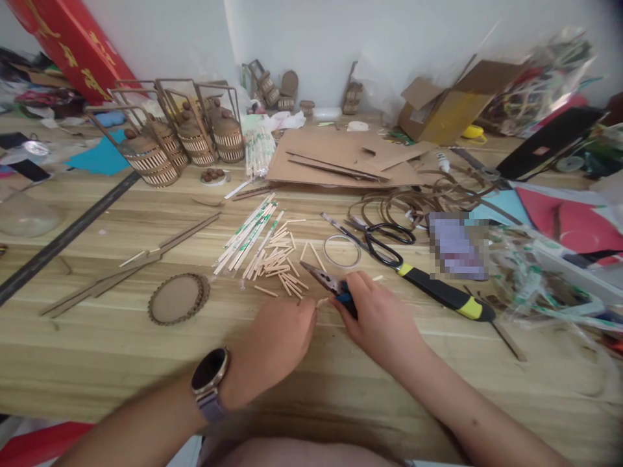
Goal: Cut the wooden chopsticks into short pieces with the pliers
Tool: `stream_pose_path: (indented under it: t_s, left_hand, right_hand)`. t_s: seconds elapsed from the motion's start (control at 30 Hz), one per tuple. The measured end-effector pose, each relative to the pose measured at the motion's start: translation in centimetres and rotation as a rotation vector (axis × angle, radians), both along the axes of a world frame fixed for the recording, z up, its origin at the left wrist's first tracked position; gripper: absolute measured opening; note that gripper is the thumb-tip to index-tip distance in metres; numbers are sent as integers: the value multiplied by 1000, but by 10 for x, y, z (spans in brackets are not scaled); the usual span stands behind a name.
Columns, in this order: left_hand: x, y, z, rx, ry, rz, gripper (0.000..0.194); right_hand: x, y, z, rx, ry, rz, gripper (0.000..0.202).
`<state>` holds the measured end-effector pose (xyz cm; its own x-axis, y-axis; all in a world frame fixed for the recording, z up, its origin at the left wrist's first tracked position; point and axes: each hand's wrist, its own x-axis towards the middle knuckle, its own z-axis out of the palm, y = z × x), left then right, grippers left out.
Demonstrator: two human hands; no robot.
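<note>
My right hand [382, 318] is wrapped round a pair of long-nose pliers [327, 280] with blue handles, their jaws pointing up and left over the table. My left hand [277, 344], with a watch [210, 373] on its wrist, is closed beside them. From its fingertips a pale wooden stick [322, 302] pokes out towards the pliers; most of it is hidden. Just beyond both hands lies a loose pile of short cut sticks [277, 263]. Paper-wrapped chopsticks [250, 233] lie behind that pile. A ring [342, 251] rests on the table past the plier tips.
Black-handled scissors [384, 243] and a yellow-black utility knife [442, 292] lie to the right. Left are a round cardboard disc [178, 298] and brown strips [131, 269]. Small woven baskets [195, 139], a cardboard sheet [341, 155] and an open box [448, 104] stand farther back.
</note>
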<state>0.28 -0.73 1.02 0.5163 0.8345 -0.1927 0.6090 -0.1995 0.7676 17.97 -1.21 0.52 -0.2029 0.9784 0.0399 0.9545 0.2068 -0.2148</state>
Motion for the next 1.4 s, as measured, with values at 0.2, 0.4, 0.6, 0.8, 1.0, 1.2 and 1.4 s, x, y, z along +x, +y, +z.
stream_pose_path:
  t_s: [0.2,0.4,0.6,0.8,1.0,1.2,1.4]
  left_hand:
    - [-16,15,7,-139,-164,-203,35]
    - [-12,20,-4,-339,-312,-58,42]
    - [-8,16,-10,-348,-362,-69,39]
    - [-7,15,-9,-315,-305,-82,41]
    - [-6,15,-12,-310,-317,-105,44]
    - [-6,15,-19,-457,-425,-121,36]
    - [-1,14,-12,-652,-525,47,39]
  right_hand:
    - [31,10,21,-225,483,153,14]
    - [27,6,25,-194,534,230,6]
    - [15,1,9,-209,536,336,39]
    - [13,1,6,-198,484,306,52]
    - [11,1,6,-209,516,312,54]
    - [12,3,3,-183,531,344,51]
    - [9,3,2,43,576,320,43]
